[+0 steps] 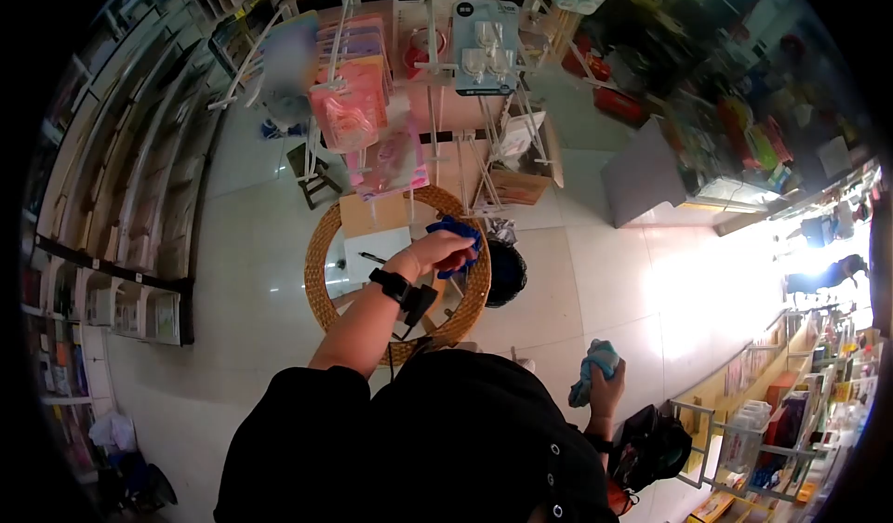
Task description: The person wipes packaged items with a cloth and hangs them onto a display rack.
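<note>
My left hand (433, 251) is over the right part of a round table with a woven rim (318, 277), its fingers closed on a dark blue cloth (458, 235). Under the table's glass top lie white paper (377, 255) and a tan sheet (372, 212); a black pen (372, 257) is on the paper. Out to the right, above the tiled floor, my right hand (607, 388) grips a crumpled light blue cloth (595, 367).
Packaged goods (486, 49) hang on white hooks beyond the table. A black-lined bin (505, 274) stands right of the table, a small wooden stool (313, 174) behind it. Shelves (121, 165) line the left; a rack of goods (753, 430) is at lower right.
</note>
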Motion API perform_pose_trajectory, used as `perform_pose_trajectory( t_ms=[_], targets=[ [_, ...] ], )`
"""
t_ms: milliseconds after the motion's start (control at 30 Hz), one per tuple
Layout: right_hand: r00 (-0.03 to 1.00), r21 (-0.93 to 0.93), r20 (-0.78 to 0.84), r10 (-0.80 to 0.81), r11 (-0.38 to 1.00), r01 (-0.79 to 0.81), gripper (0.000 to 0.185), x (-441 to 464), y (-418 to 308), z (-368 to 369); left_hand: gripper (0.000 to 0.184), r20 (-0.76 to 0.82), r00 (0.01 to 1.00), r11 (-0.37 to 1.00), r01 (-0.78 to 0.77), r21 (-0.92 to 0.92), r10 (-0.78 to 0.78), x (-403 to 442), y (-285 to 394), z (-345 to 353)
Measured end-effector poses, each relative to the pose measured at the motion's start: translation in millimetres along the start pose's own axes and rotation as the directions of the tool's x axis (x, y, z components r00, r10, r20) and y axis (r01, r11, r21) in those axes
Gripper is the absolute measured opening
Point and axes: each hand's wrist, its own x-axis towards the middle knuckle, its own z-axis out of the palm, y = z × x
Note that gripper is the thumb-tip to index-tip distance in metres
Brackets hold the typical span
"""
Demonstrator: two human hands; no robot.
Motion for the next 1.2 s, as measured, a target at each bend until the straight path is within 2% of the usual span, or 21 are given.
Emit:
perform_pose_trajectory(
  t_ms=[33, 100, 167, 233, 300, 400, 467, 500, 567, 633, 667, 700, 767, 833, 900, 933, 1000, 1033, 1100, 1133, 1200],
  targets=[
    [1.0, -0.009, 0.002, 0.008, 1.0, -0.008, 0.044, 0.2, -0.9, 1.3, 0.028, 0.005, 1.0, 1.0, -0.001, 0.003, 0.001, 10.3, 4.9, 9.1],
    [1.0, -0.016, -0.005, 0.011, 1.0, -0.011, 0.044, 2.0, -0.1, 3.4, 0.026, -0.081, 0.954, 0.956, -0.293, -0.026, 0.29, 39.4, 20.5, 21.0],
    [0.999, -0.018, -0.019, -0.031, 0.999, 0.031, 0.043, 2.7, 3.4, 6.3, 0.035, -0.374, 0.75, 0.838, -0.498, 0.223, 0.545, 96.6, 25.3, 15.7],
    [0.999, -0.008, -0.043, -0.021, 1.0, 0.021, 0.04, 0.7, 1.4, 5.5, 0.037, -0.564, 0.472, 0.709, -0.214, 0.672, 0.677, 117.6, 61.6, 25.8],
    [0.998, 0.003, -0.065, 0.003, 1.0, -0.002, 0.039, -1.4, -3.7, 2.5, 0.044, -0.671, 0.417, 0.777, -0.165, 0.608, 0.613, 161.4, 73.9, 22.0],
    [0.993, 0.077, -0.092, 0.079, 0.994, -0.072, 0.039, -8.3, -7.0, -6.9, 0.057, -0.586, 0.558, 0.771, -0.166, 0.615, 0.588, 218.9, 89.0, -6.4],
    [0.99, 0.061, -0.113, 0.088, 0.995, -0.082, 0.039, -16.9, 14.8, -12.0, 0.058, -0.606, 0.437, 0.745, -0.331, 0.578, 0.665, 230.6, 96.1, -0.1],
    [0.987, 0.062, -0.127, 0.094, 0.994, -0.087, 0.039, -23.8, 19.9, -16.0, 0.061, -0.622, 0.521, 0.809, -0.433, 0.398, 0.585, 213.7, 107.9, 10.5],
    [0.976, 0.06, -0.158, 0.147, 0.988, -0.139, 0.039, -35.8, 25.7, -24.1, 0.058, -0.609, 0.552, 0.821, -0.363, 0.44, 0.57, 211.6, 111.0, 11.1],
    [0.973, 0.116, -0.151, 0.176, 0.98, -0.159, 0.039, -48.1, 34.9, -29.7, 0.054, -0.549, 0.525, 0.757, -0.499, 0.421, 0.651, 198.3, 105.5, 17.6],
    [0.967, 0.146, -0.176, 0.187, 0.976, -0.162, 0.039, -49.0, 42.0, -29.5, 0.048, -0.55, 0.616, 0.824, -0.381, 0.419, 0.564, 195.8, 105.4, 17.4],
    [0.96, 0.179, -0.202, 0.195, 0.971, -0.16, 0.039, -53.8, 50.2, -31.4, 0.048, -0.548, 0.616, 0.823, -0.381, 0.421, 0.566, 173.3, 109.8, 30.0],
    [0.96, 0.138, -0.2, 0.194, 0.976, -0.169, 0.039, -56.6, 55.7, -32.5, 0.033, -0.543, 0.632, 0.83, -0.364, 0.423, 0.553, 138.0, 116.4, 54.9],
    [0.95, 0.065, -0.24, 0.198, 0.98, -0.188, 0.038, -53.6, 33.1, -33.5, 0.031, -0.492, 0.631, 0.787, -0.353, 0.506, 0.6, 176.2, 92.9, 27.3],
    [0.96, 0.051, -0.196, 0.198, 0.98, -0.191, 0.038, -37.7, 25.0, -29.8, 0.034, -0.578, 0.632, 0.85, -0.461, 0.256, 0.517, 185.0, 86.5, 28.4],
    [0.968, 0.043, -0.158, 0.197, 0.98, -0.192, 0.037, -33.4, 21.8, -29.8, 0.034, -0.581, 0.629, 0.849, -0.461, 0.257, 0.517, 186.3, 84.9, 24.4],
    [0.976, 0.029, -0.159, 0.15, 0.989, -0.147, 0.037, -23.4, 20.7, -25.3, 0.035, -0.574, 0.613, 0.839, -0.369, 0.399, 0.543, 190.7, 84.4, 17.3],
    [0.981, 0.015, -0.162, 0.105, 0.995, -0.103, 0.037, -19.6, 18.7, -24.2, 0.035, -0.573, 0.613, 0.839, -0.37, 0.4, 0.544, 176.2, 90.5, 25.1],
    [0.983, 0.017, -0.16, 0.086, 0.996, -0.084, 0.038, -15.1, 15.2, -23.5, 0.036, -0.586, 0.542, 0.76, -0.164, 0.63, 0.602, 149.1, 99.8, 40.6],
    [0.985, 0.02, -0.163, 0.061, 0.998, -0.059, 0.039, -13.3, 14.9, -22.6, 0.036, -0.585, 0.542, 0.759, -0.165, 0.63, 0.603, 149.5, 97.8, 41.1],
    [0.983, 0.031, -0.172, 0.067, 0.998, -0.063, 0.041, -12.0, 15.7, -19.9, 0.035, -0.513, 0.517, 0.583, 0.034, 0.812, 0.685, 148.9, 95.0, 42.5]
  ],
)
